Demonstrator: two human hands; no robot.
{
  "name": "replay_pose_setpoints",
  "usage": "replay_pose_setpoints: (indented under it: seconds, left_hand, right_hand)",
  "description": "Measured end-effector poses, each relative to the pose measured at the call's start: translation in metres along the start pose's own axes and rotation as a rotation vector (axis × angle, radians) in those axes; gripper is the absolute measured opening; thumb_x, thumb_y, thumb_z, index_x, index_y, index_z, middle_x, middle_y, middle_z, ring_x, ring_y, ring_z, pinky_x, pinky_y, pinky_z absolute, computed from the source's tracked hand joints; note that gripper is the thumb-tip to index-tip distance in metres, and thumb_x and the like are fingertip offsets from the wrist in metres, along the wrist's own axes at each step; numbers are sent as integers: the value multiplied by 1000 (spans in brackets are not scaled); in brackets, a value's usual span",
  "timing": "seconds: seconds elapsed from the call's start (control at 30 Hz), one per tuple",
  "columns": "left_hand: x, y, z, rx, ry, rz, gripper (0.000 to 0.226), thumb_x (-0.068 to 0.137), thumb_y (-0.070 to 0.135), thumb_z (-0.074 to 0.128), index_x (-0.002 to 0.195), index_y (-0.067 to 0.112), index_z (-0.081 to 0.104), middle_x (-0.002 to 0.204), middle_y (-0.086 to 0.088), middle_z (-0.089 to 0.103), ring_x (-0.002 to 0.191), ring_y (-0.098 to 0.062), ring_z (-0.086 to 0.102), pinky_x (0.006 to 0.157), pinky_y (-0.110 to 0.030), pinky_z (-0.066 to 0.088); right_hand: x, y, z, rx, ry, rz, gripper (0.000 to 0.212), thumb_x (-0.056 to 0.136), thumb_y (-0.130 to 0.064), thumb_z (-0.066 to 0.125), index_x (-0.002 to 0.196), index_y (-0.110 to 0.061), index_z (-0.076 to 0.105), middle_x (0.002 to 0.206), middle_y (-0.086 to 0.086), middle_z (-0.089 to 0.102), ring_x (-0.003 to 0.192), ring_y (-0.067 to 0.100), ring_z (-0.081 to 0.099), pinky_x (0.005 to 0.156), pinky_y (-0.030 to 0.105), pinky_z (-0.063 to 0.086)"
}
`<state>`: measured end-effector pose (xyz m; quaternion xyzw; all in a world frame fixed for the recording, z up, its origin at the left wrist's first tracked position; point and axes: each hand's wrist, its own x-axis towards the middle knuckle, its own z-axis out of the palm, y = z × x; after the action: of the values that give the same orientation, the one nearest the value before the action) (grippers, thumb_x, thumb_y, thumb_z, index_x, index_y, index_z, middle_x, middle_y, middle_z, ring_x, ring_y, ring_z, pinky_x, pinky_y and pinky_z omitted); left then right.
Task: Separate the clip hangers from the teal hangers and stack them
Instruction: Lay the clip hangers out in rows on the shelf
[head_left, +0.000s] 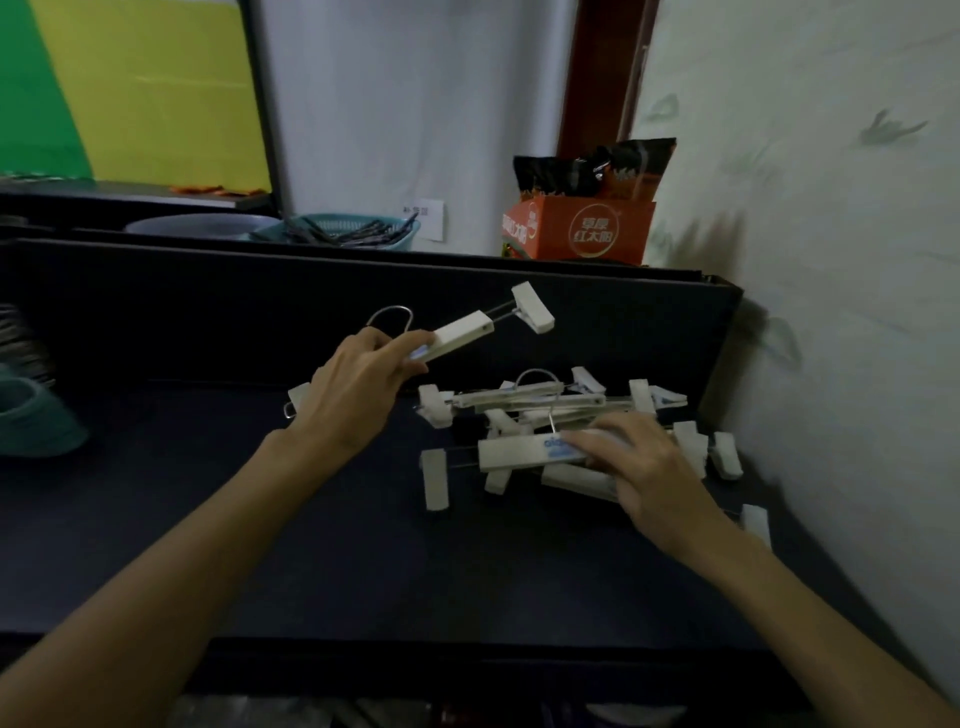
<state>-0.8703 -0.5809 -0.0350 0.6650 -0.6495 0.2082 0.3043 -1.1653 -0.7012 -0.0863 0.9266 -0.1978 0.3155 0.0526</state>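
Stacking goes best, I judge, if the lifted clip hanger (467, 332) is turned parallel to the pile before it comes down, so hooks and clips do not tangle. At far left, teal hangers (36, 421) lie on the dark surface (208, 493), well apart. Left hand (353, 395) grips the lifted hanger by its white bar, above the surface. Right hand (639, 467) rests with relaxed fingers on the pile of clip hangers (545, 415), touching the top bar.
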Motion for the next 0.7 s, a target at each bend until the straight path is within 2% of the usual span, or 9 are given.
replay_pose_setpoints:
  seconds: [0.2, 0.27, 0.37, 0.47, 0.53, 0.6, 0.7]
  left_hand:
    - [-41, -34, -30, 32, -24, -136, 33, 92, 15, 56, 125, 18, 57, 91, -18, 55, 69, -30, 51, 50, -43, 48]
    - [-53, -49, -40, 43, -41, -187, 34, 91, 13, 58, 125, 17, 57, 92, -19, 55, 69, -29, 51, 52, -43, 48]
    - [-68, -78, -50, 84, -60, -248, 36, 89, 12, 60, 125, 17, 57, 95, -19, 55, 70, -28, 51, 54, -42, 48]
    - [-83, -113, -58, 122, -86, -292, 36, 89, 13, 61, 125, 17, 57, 99, -21, 56, 78, -33, 54, 56, -40, 45]
    - [-93, -140, -60, 155, -130, -291, 38, 89, 14, 61, 127, 19, 56, 104, -20, 56, 85, -33, 54, 59, -35, 39]
    - [-99, -164, -60, 137, -188, -260, 39, 90, 17, 59, 128, 25, 54, 107, -15, 55, 91, -30, 53, 64, -32, 37]
    - [-101, -188, -57, 50, -290, -186, 37, 93, 24, 53, 129, 30, 52, 112, -7, 53, 97, -23, 51, 73, -31, 41]
  right_hand:
    - [15, -25, 18, 54, 71, -57, 63, 75, 11, 66, 128, -22, 53, 113, 7, 51, 101, 24, 51, 87, 35, 45]
    - [24, -36, 22, 39, 96, -91, 64, 75, 13, 63, 128, -22, 52, 113, 7, 51, 103, 25, 51, 88, 37, 45]
    - [40, -53, 27, 4, 141, -135, 58, 78, 7, 47, 128, -23, 49, 114, 10, 51, 106, 26, 49, 91, 36, 42]
    - [60, -72, 38, -1, 164, -132, 62, 75, 14, 59, 128, -19, 52, 115, 14, 52, 106, 30, 51, 92, 44, 44]
    - [74, -85, 46, -18, 195, -133, 58, 77, 12, 54, 127, -17, 53, 116, 15, 52, 107, 32, 50, 93, 46, 44]
    - [88, -102, 52, -32, 242, -120, 53, 80, 6, 48, 127, -17, 53, 116, 16, 52, 105, 32, 50, 94, 40, 41]
    - [106, -128, 61, -55, 306, -41, 43, 83, 3, 49, 122, -12, 59, 112, 17, 55, 101, 32, 51, 93, 29, 36]
